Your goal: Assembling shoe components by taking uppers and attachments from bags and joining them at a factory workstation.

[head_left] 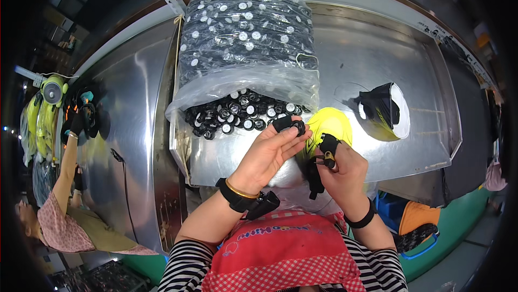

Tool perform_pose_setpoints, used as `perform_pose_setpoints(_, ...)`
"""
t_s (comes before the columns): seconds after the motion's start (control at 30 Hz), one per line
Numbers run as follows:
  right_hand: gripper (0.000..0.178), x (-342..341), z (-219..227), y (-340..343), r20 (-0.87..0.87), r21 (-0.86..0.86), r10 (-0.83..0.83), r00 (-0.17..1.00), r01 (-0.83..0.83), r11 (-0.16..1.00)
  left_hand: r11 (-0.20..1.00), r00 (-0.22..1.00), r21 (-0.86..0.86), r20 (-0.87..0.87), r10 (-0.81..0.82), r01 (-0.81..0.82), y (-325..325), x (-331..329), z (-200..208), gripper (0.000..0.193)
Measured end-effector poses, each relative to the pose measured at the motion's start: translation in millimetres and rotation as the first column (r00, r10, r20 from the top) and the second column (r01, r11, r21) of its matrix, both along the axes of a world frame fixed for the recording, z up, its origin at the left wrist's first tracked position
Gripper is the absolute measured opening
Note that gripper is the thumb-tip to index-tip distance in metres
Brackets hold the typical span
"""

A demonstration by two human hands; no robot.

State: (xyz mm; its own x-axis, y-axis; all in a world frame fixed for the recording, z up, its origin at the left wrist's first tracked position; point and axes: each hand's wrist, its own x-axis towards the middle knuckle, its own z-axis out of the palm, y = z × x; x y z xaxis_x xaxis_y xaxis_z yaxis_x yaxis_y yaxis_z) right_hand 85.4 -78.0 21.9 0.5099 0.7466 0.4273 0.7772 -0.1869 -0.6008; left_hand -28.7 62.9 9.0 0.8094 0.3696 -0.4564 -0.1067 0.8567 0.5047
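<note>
My left hand [270, 152] pinches a small round black piece [298, 127], and a short black band lies across its fingertips. My right hand [345, 168] is closed around a small black-and-yellow tool [327, 157], whose exact kind is partly hidden by the fingers. Under and between the hands sits a curved bright yellow piece [333, 120] with dark lines, close to my right fingertips. A black strap [315, 184] hangs below the right hand. Just beyond my left hand, several round black pieces with white discs [226, 117] spill from the mouth of a clear plastic bag [245, 28].
On the metal table [377, 165] to the right stands a black, white-lined, cap-like piece [398, 111] with yellow at its base. At far left a co-worker's arm [66, 170] reaches over another metal table [121, 114]. A green fan [53, 91] stands beyond it.
</note>
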Motion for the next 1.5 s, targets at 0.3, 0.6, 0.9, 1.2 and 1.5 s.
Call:
perform_pose_setpoints(0.3, 0.022, 2.1, 4.8, -1.9, 0.005, -0.067, 0.025, 1.000, -0.025, 0.997, 0.974, 0.997, 0.223, -0.072, -0.022, 0.037, -8.7, 6.4, 6.5, 0.020)
perform_pose_setpoints(0.6, 0.021, 2.2, 4.9, -2.3, 0.021, -0.047, 0.022, 1.000, -0.021, 0.999, 0.961, 0.994, 0.266, -0.097, -0.057, 0.081, -13.7, 9.1, 4.7, 0.021)
perform_pose_setpoints(0.9, 0.023, 1.6, 7.1, -7.0, 0.017, -0.080, 0.003, 1.000, -0.002, 0.997, 0.972, 0.996, 0.227, -0.076, -0.045, 0.061, -11.5, 10.6, 4.9, 0.022)
perform_pose_setpoints(1.2, 0.025, 3.0, 3.2, -4.2, 0.012, -0.079, -0.017, 1.000, 0.018, 0.997, 0.977, 0.994, 0.189, -0.064, -0.083, 0.094, -21.2, 15.2, 3.1, 0.021)
perform_pose_setpoints(1.5, 0.027, 7.7, -16.6, -20.5, -0.186, -0.172, -0.047, 0.981, 0.015, 0.985, 0.731, 0.984, 0.667, -0.173, -0.034, 0.142, -26.0, 14.0, 3.9, 0.051)
